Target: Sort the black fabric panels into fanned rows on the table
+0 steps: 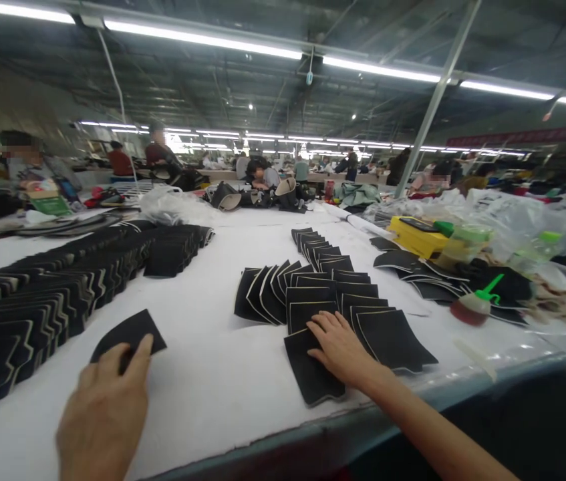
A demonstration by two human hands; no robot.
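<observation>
My left hand (107,407) grips a black cut piece (129,331), leather-like with a pale edge, just over the white tabletop; fingertips and thumb are on its near side. My right hand (335,344) lies with fingers spread on the nearest black piece (313,381) of an overlapping row. More rows of black pieces (393,337) fan out beside and beyond it, their pale edges showing. Along the left side, long rows of similar pieces (57,300) lean against each other.
A bottle with a green nozzle (473,307) and brown-red liquid stands at right, near a yellow box (415,237) and clear plastic bags (528,220). Loose black pieces (430,287) lie beside them. The table's front edge (283,427) runs below. Other people (262,175) work farther back.
</observation>
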